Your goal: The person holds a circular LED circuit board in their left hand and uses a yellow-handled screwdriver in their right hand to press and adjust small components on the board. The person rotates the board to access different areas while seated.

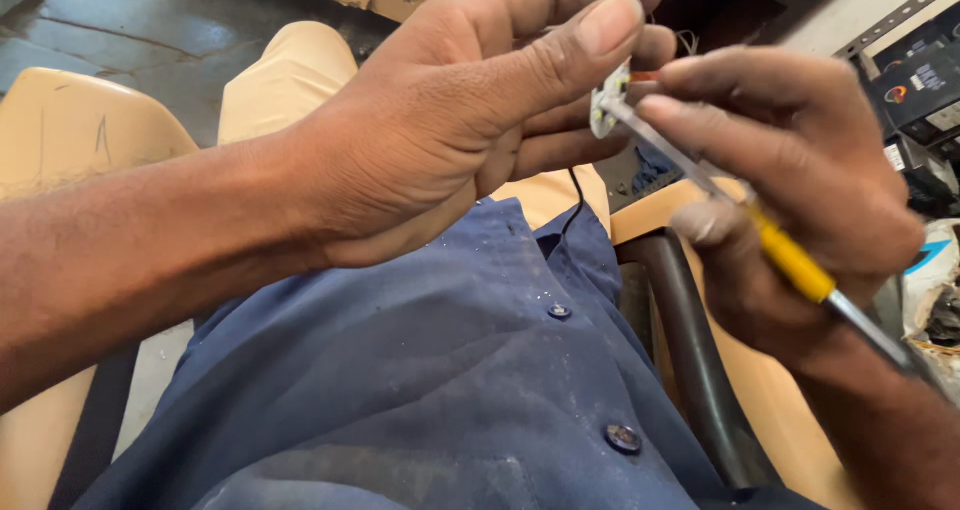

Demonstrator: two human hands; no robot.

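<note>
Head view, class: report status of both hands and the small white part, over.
Left hand pinching small white part. Right hand gripping yellow-handled tool, tip on the part. Black wire hangs below; nothing blocking.

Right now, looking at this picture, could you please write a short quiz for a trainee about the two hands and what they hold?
1. True or false: the right hand holds a hammer.
2. Which hand holds the small white part? A) left B) right
3. What colour is the band on the slim tool?

Key: 1 false, it is a slim tool with a metal shaft. 2 A, the left hand. 3 yellow.
</note>
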